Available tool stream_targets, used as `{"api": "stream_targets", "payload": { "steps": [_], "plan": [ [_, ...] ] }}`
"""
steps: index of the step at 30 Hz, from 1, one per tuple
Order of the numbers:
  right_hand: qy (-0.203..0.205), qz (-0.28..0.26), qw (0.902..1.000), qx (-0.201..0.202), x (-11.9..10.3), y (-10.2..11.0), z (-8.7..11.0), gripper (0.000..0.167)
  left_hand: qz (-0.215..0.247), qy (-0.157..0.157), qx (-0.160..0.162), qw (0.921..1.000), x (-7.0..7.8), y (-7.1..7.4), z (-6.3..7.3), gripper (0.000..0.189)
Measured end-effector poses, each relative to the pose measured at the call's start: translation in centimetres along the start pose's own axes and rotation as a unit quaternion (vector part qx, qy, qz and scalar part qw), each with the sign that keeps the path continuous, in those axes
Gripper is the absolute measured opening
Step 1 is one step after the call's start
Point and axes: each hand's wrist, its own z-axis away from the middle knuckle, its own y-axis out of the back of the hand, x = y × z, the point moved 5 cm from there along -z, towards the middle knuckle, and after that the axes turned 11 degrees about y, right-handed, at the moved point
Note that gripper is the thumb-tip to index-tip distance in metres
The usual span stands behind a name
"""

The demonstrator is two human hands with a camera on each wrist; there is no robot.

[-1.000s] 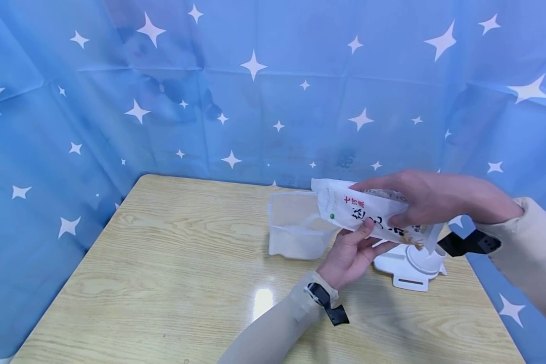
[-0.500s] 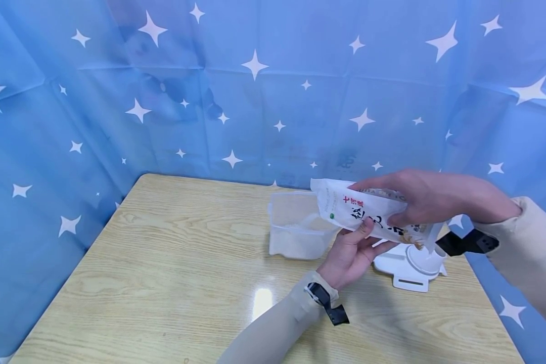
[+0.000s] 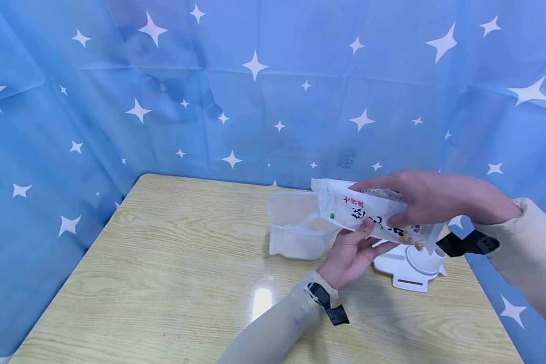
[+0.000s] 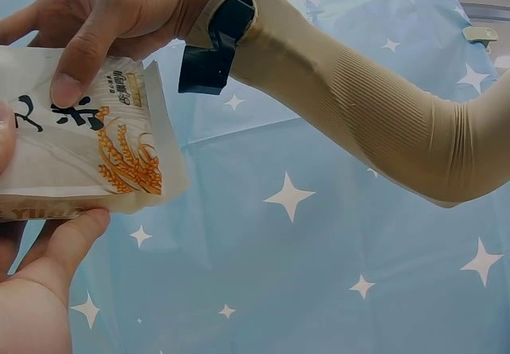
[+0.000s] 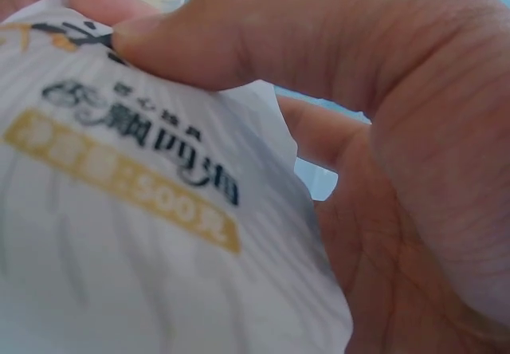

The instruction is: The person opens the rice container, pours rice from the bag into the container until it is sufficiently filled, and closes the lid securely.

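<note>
The person's left hand (image 3: pixel 348 258) gripped the white printed plastic bag (image 3: pixel 373 208) from below, while the right hand (image 3: pixel 419 197) clasped it from above, thumb on its near face. The bag was tilted above the right side of the pale wood-grain table (image 3: pixel 164 263), between the translucent rectangular plastic container (image 3: pixel 298 243) on the left and the white plastic piece with a round collar (image 3: pixel 395 263) on the right.
</note>
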Motion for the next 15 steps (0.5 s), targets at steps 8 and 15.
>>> {"api": "stream_targets", "payload": {
  "steps": [8, 15],
  "plan": [
    [-0.001, 0.0, 1.0, -0.001, 0.14, -0.11, -0.1, 0.079, 0.0, 0.0, -0.002, 1.0, -0.01, 0.13, 0.0, 0.039],
    [-0.002, 0.008, 1.0, -0.002, 0.17, -0.23, -0.23, 0.08, -0.004, -0.003, 0.0, 1.0, 0.06, 0.19, 0.01, 0.04]
  ]
}}
